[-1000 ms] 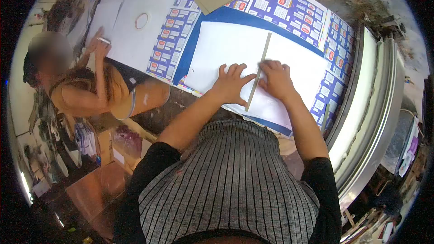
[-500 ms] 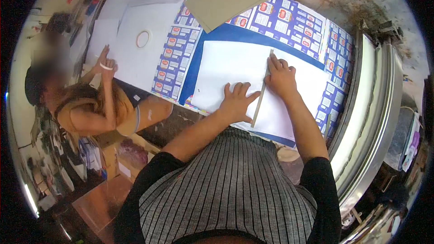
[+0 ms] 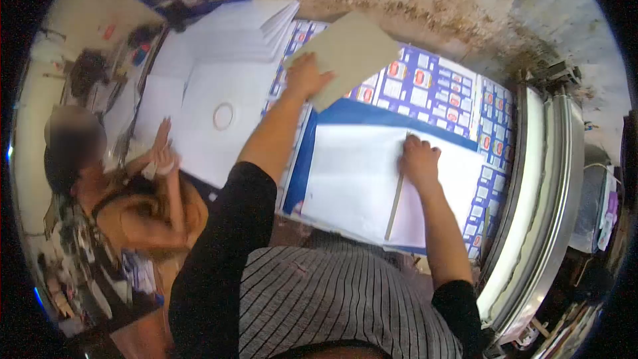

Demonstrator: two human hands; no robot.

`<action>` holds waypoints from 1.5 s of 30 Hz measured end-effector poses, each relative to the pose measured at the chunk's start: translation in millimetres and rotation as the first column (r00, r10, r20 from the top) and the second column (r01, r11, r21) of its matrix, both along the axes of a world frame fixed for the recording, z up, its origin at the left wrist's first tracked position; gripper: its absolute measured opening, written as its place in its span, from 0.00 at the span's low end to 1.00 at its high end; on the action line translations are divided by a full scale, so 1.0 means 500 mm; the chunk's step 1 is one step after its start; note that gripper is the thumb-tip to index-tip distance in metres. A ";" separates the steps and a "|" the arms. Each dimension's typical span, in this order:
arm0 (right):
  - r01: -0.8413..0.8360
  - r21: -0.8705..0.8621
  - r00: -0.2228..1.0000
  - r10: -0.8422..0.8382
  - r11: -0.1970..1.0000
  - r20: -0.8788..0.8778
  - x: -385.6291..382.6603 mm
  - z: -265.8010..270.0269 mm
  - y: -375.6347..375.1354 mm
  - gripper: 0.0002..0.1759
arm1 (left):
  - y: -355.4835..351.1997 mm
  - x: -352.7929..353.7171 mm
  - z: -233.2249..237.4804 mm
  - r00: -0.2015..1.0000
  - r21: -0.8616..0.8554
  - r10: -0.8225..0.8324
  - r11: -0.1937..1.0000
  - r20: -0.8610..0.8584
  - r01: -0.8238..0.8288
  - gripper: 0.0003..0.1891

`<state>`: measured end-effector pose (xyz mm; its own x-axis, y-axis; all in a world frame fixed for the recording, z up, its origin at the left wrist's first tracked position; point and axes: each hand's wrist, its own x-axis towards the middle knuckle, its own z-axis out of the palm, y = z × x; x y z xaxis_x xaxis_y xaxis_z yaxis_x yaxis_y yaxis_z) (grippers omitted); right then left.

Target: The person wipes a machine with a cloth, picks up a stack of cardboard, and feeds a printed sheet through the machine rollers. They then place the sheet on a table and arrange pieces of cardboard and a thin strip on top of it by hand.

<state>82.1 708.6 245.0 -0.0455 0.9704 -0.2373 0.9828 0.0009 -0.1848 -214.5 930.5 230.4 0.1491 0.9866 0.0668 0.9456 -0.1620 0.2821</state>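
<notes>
On one large white paper sheet (image 3: 352, 173), the person's half-open right hand (image 3: 420, 158) touched one narrow grey strip (image 3: 395, 209). Beyond the sheet, the open left hand (image 3: 308, 78) lay on grey-brown flat cardboard (image 3: 355, 56), its count unclear.

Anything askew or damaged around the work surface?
The far wall is blotched with dark stains, looking worn. The greyish board under the left hand sits at a slant to the blue sheet.

No readable lettering on the printed sheets (image 3: 419, 79).
</notes>
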 end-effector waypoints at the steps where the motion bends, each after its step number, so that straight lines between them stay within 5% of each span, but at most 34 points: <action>1: -0.014 0.084 0.999 0.011 0.996 0.043 -0.003 -0.031 -0.004 0.25 | 0.056 -0.027 -0.007 0.997 -0.013 0.011 1.000 -0.070 -0.012 0.50; 3: 0.028 0.015 0.999 -0.028 1.000 0.039 -0.012 -0.027 0.002 0.26 | 0.151 -0.062 -0.046 0.994 0.002 0.035 0.999 -0.102 -0.035 0.56; 5: 0.157 -0.065 0.985 -0.161 0.985 -0.065 -0.024 0.006 0.013 0.28 | 0.198 -0.088 -0.026 0.994 -0.322 0.087 0.941 -0.070 -0.105 0.61; 7: 0.184 0.170 0.979 -0.166 0.968 -0.115 -0.013 -0.004 -0.016 0.30 | 0.184 -0.055 0.036 0.986 -0.379 0.084 0.915 -0.147 -0.135 0.58; 12: 0.397 0.269 0.889 -0.294 0.877 -0.351 0.050 0.052 -0.097 0.29 | 0.217 -0.067 0.009 0.984 -0.342 0.047 0.934 -0.172 -0.104 0.46; 14: 0.473 0.278 0.843 -0.337 0.836 -0.420 0.076 0.081 -0.139 0.28 | 0.259 -0.099 -0.010 0.999 -0.402 0.036 0.915 0.003 -0.032 0.41; 15: 0.443 0.339 0.872 -0.310 0.830 -0.379 0.099 0.080 -0.165 0.27 | 0.255 -0.111 -0.016 0.999 -0.209 0.015 0.978 -0.038 -0.022 0.32; 16: 0.528 0.236 0.786 -0.363 0.816 -0.501 0.111 0.086 -0.187 0.26 | 0.282 -0.147 -0.070 0.975 -0.054 0.046 0.998 0.219 -0.035 0.23; 17: 0.595 0.127 0.680 -0.413 0.793 -0.606 0.122 0.097 -0.204 0.25 | 0.257 -0.140 0.003 0.937 -0.180 0.097 0.983 0.336 -0.037 0.20; 18: 0.631 0.031 0.619 -0.479 0.775 -0.623 0.132 0.104 -0.219 0.21 | 0.256 -0.160 0.027 0.944 -0.010 0.032 0.999 0.329 -0.031 0.17; 23: 0.623 -0.082 0.479 -0.463 0.778 -0.746 0.151 0.135 -0.245 0.18 | 0.040 -0.162 0.215 0.924 0.388 -0.010 0.909 0.382 -0.150 0.17; 25: 0.595 -0.008 0.374 -0.285 0.804 -0.882 0.134 0.146 -0.228 0.21 | -0.062 -0.136 0.236 0.376 0.006 0.091 0.968 0.922 -0.250 0.14; 27: 0.562 -0.012 0.346 -0.249 0.827 -0.905 0.118 0.173 -0.207 0.25 | -0.211 -0.052 0.233 0.388 -0.153 0.206 0.975 0.898 -0.164 0.10; 29: 0.577 -0.029 0.325 -0.262 0.816 -0.909 0.122 0.178 -0.195 0.28 | -0.350 0.047 0.177 0.154 -0.310 0.304 0.951 0.940 0.014 0.06; 30: 0.572 -0.105 0.196 -0.260 0.814 -0.945 0.127 0.185 -0.200 0.30 | -0.406 0.067 0.119 0.079 -0.361 0.352 0.913 0.933 0.192 0.07; 31: 0.560 -0.099 0.191 -0.245 0.823 -0.950 0.139 0.181 -0.211 0.30 | -0.457 0.107 0.115 0.122 -0.425 0.408 0.845 0.905 0.324 0.07; 33: 0.500 -0.262 0.103 -0.357 0.825 -0.928 0.186 0.158 -0.254 0.29 | -0.555 0.193 0.080 0.054 -0.523 0.526 0.820 0.849 0.234 0.07; 35: 0.543 -0.231 0.219 -0.402 0.807 -0.889 0.240 0.102 -0.298 0.28 | -0.601 0.228 0.059 0.082 -0.637 0.646 0.710 0.759 0.302 0.09; 41: 0.544 -0.440 0.029 -0.540 0.714 -0.841 0.320 0.053 -0.396 0.27 | -0.655 0.275 0.070 0.355 -0.697 0.601 0.642 0.717 0.321 0.12; 45: 0.505 -0.464 -0.018 -0.528 0.728 -0.849 0.347 0.046 -0.410 0.26 | -0.664 0.288 0.074 0.327 -0.680 0.597 0.658 0.732 0.323 0.13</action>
